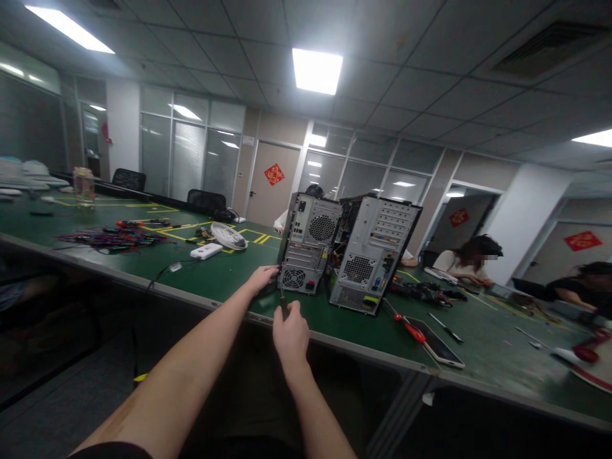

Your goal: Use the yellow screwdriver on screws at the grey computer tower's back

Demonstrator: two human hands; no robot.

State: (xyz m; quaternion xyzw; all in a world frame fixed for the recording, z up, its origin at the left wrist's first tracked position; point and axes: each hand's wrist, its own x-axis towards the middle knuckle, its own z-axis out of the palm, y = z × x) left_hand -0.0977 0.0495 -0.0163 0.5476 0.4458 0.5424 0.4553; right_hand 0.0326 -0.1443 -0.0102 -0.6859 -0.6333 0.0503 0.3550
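Two computer towers stand upright on the green table, their rear panels facing me. My right hand point(291, 328) is closed round the dark handle of a screwdriver point(285, 308), whose shaft points up at the lower left edge of the left tower point(306, 252). At that tower's lower left side is my left hand point(264, 279), its fingers partly hidden at the case edge, so what they hold, if anything, does not show. Just right of the first tower is the second tower point(366, 261), touched by neither hand.
On the right lie a red-handled screwdriver point(415, 331), a phone-like device point(437, 347) and black cables point(425, 292). Leftward are a white power strip point(206, 251), a white basket point(228, 236) and bundled wires point(119, 238). People sit across the table point(507, 357) at the right.
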